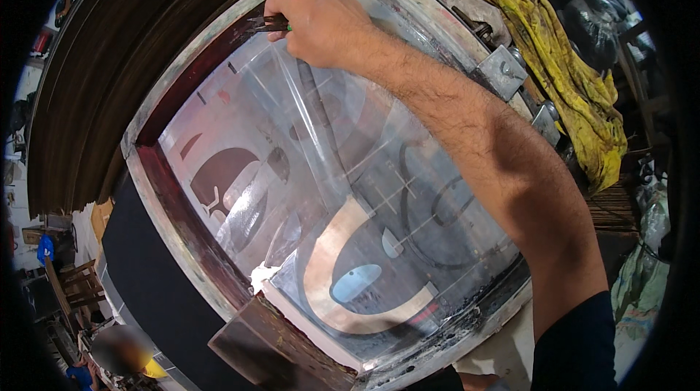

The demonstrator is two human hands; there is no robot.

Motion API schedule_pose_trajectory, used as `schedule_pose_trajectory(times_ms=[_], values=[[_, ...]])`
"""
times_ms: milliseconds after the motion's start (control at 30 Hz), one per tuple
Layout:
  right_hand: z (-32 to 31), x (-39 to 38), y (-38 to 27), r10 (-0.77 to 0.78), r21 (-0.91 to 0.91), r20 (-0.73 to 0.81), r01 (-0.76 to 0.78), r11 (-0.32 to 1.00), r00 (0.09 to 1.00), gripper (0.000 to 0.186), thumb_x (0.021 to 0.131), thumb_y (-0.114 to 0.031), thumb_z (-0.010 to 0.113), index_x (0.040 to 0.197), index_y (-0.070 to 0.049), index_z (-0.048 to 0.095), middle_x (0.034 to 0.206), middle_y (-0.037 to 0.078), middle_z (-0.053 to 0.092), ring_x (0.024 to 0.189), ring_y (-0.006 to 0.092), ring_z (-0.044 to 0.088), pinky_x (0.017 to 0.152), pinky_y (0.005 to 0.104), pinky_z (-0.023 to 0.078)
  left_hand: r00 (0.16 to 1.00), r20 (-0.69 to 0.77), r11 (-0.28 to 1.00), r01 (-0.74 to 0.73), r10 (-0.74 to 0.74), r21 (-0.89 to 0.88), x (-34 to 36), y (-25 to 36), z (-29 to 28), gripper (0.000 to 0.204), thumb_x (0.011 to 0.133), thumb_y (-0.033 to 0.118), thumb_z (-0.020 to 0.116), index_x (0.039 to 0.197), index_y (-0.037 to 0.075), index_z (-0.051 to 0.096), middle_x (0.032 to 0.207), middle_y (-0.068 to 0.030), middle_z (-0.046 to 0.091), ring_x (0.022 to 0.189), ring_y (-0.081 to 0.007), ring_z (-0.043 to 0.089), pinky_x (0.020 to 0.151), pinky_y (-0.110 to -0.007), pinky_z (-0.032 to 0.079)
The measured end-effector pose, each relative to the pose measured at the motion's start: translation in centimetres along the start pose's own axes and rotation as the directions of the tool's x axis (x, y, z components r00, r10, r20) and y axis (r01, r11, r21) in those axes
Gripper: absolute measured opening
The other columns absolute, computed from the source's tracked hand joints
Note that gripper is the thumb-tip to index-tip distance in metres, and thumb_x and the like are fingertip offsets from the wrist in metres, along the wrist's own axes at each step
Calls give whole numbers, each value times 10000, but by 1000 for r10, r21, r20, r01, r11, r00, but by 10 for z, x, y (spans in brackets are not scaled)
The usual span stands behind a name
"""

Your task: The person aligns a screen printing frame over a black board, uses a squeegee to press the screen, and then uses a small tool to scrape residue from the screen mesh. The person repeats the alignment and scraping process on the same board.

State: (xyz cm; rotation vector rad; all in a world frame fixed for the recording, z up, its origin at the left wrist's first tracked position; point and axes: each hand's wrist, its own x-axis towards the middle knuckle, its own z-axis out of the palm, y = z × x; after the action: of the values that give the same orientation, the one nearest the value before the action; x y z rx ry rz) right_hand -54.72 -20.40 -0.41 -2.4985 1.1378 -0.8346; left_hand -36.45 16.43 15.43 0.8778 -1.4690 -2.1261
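My right hand (321, 26) reaches across a framed printing screen (169, 219) to its far left corner. Its fingers are closed on a slim dark tool with a green spot (275, 24), mostly hidden, so its kind is unclear. Under the hand, a clear, shiny strip (302, 103) runs down the mesh toward the middle. The see-through mesh (292, 194) bears curved shapes, among them a pale C-shaped band (319, 267). My left hand does not show clearly; only a bit of skin beside dark cloth appears at the lower edge.
A brown, stained board (273, 343) lies across the frame's near left corner, beside a white smear (262, 274). Dark stacked sheets (117, 77) stand far left. Metal clamps (503, 74) and a stained yellow cloth (554, 63) are at the right. Another person (120, 351) shows lower left.
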Motion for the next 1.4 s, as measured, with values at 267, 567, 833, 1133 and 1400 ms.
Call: schedule_pose_trajectory(times_ms=[267, 567, 833, 1133, 1400], values=[[-7, -8, 14, -3, -24, -52, 2, 1000, 999, 184, 863, -73, 739, 1044, -85, 704, 1044, 85, 716, 1020, 347, 699, 852, 497, 545, 1000, -8, 1000, 12, -12, 1, 1, 6, -5, 449, 839, -107, 591, 1257, -44, 738, 1164, -247, 705, 783, -273, 684, 609, -360, 525], [-28, -18, 27, 83, -91, -58, -88, 992, 995, 129, 905, -103, 714, 1033, -95, 699, 1040, 84, 700, 1035, 352, 686, 850, 505, 537, 999, 7, 999, -44, 44, 27, 9, 10, -9, 459, 832, -112, 608, 1270, -53, 733, 1165, -257, 703, 792, -270, 679, 627, -349, 527], [-41, -17, 35, 48, -69, -7, -49, 996, 999, 229, 963, -235, 717, 1107, -59, 737, 1079, 144, 730, 1058, 349, 714, 903, 491, 561, 988, -155, 989, 35, -13, 143, 23, 25, -7, 413, 848, -17, 642, 1244, -54, 752, 1177, -231, 729, 951, -329, 723, 794, -424, 581], [-197, -76, 24, 70, 423, 408, -256, 869, 910, 116, 1001, -166, 669, 947, -73, 625, 849, 10, 593, 807, 113, 551, 739, 306, 485, 525, -668, 690, -194, -527, -697, 98, 3, 77, 434, 1041, 216, 615, 1369, -67, 640, 1196, -176, 701, 912, -241, 701, 759, -381, 596], [-223, -155, -46, -426, 602, 792, -672, 431, 437, 185, 923, -102, 783, 1086, -49, 713, 1016, 62, 721, 940, 188, 718, 830, 344, 555, 452, -621, 397, -498, -640, -771, 208, -33, 33, 522, 1116, 464, 521, 1288, -24, 593, 1218, -199, 684, 1141, -353, 689, 979, -485, 575]])
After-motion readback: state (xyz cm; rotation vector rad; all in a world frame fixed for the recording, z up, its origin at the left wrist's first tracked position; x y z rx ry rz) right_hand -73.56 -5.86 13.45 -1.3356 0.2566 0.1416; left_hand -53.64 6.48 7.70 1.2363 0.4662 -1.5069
